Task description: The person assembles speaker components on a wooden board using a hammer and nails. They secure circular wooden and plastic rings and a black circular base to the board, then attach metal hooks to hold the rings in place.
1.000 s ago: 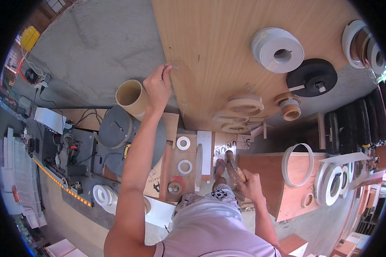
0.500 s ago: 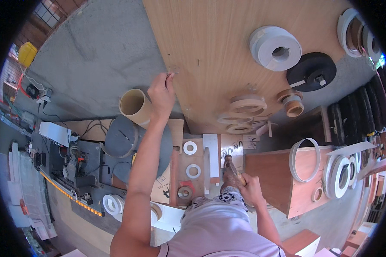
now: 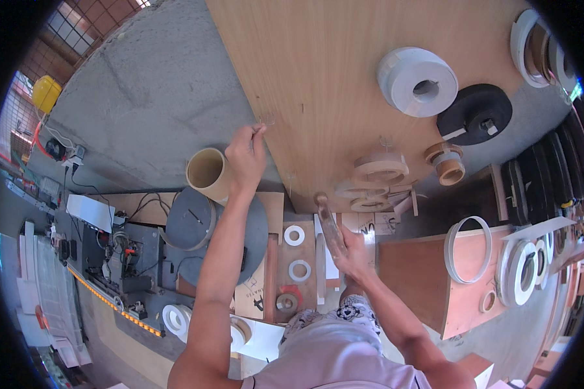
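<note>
My left hand [image 3: 245,159] is raised to the left edge of an upright wooden board [image 3: 331,78]. Its thumb and fingers pinch a small thin nail [image 3: 268,122] against the board; the nail's fine detail is too small to make out. Below and to the right, my right hand [image 3: 352,251] is closed round a brown hammer [image 3: 322,209], its end pointing up toward the board. The hammer is apart from both the nail and my left hand.
White tape rolls [image 3: 402,84], a black reel [image 3: 464,117] and wooden-coloured edging coils [image 3: 381,167] hang on the board. A cardboard tube [image 3: 204,170] stands beside my left forearm. Machinery [image 3: 126,259] lies left; a wooden box [image 3: 412,275] stands right.
My right hand has risen with the hammer, up and to the left toward the board. My left hand keeps its pinch at the board's edge. The view has shifted slightly.
</note>
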A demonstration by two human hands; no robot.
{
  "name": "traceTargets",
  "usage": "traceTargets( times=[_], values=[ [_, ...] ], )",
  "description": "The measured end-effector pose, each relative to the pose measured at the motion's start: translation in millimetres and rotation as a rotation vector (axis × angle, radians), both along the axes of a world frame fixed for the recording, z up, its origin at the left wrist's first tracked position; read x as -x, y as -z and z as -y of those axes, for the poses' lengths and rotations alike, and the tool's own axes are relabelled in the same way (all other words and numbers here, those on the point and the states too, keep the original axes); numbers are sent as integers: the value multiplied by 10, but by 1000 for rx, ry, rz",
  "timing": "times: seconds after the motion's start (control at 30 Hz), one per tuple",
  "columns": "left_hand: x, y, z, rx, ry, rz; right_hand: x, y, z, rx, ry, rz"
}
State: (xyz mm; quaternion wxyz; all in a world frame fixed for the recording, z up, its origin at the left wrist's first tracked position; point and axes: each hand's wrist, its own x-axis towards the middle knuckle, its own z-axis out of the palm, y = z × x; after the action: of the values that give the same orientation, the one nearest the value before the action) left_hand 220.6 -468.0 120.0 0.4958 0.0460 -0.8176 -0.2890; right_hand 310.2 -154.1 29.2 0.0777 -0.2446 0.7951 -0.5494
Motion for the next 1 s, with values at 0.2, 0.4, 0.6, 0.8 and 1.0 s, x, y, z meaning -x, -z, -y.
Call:
traceTargets(
  times=[0.2, 0.4, 0.6, 0.8, 1.0],
  values=[
    [-41, 58, 27, -27, 15, -17, 658, -511, 1257, 191, 368, -320],
    [-40, -15, -124, -88, -2, 18, 1211, -551, 2023, 419, 478, -101],
    [-34, -76, -107, -96, 62, -14, 1245, -794, 2234, 434, 426, -47],
    [-3, -119, -84, -53, 151, 28, 1397, -657, 2390, 594, 421, -33],
    [-98, -190, -34, -437, 277, 31, 1290, -656, 2499, 565, 476, -100]
  ],
)
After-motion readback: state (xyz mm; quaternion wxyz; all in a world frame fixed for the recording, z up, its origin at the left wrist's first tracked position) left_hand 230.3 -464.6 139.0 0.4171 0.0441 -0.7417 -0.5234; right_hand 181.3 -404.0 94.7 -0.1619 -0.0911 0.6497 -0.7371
